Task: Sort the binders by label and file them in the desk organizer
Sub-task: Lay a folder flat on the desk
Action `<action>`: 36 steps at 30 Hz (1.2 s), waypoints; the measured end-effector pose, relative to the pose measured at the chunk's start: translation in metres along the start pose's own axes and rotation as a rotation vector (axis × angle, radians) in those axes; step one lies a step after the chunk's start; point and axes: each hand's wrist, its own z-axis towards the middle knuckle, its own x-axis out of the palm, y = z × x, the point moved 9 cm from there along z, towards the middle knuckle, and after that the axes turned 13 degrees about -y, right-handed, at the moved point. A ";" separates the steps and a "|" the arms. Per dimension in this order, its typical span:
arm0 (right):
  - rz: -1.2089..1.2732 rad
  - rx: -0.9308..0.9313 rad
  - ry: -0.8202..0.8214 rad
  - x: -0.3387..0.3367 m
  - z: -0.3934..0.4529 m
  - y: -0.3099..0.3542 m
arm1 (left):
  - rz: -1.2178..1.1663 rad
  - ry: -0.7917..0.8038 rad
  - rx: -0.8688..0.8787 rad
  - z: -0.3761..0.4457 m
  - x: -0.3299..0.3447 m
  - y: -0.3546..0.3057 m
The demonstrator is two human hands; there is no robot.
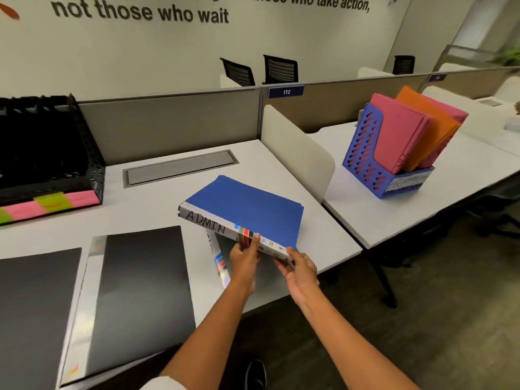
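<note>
Blue-covered and grey-spined, the ADMIN binder (247,209) is pinched at its near end by both hands: the left hand (244,260) has its thumb on the red-and-dark stripe of the spine and its fingers curled beneath, while the right hand (299,270) clasps the spine's corner at about 3 o'clock from the left. The binder is tilted, its near edge lifted off the white desk (157,204). Under it, at 7 o'clock, the spine of a second binder (218,257) pokes out. At 8 o'clock lie two black binders (140,282), flat and side by side. At 10 o'clock stands a black mesh desk organizer (92,153) with pink and green sticky labels (50,202) along its front. At 2 o'clock, on the neighbouring desk, a blue magazine rack (365,161) holds pink and orange folders (405,130).
</note>
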 end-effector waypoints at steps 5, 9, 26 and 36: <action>-0.045 0.037 0.043 -0.031 -0.017 -0.002 | -0.101 0.010 -0.089 -0.017 -0.012 0.022; -0.132 0.073 0.101 -0.047 -0.022 0.003 | -0.115 0.025 -0.098 -0.029 -0.017 0.027; -0.398 0.011 0.014 -0.098 0.037 0.031 | 0.213 -0.245 0.035 -0.041 -0.064 0.006; -0.849 -0.148 0.111 -0.087 0.073 0.040 | 0.422 -0.281 0.150 -0.060 -0.067 0.010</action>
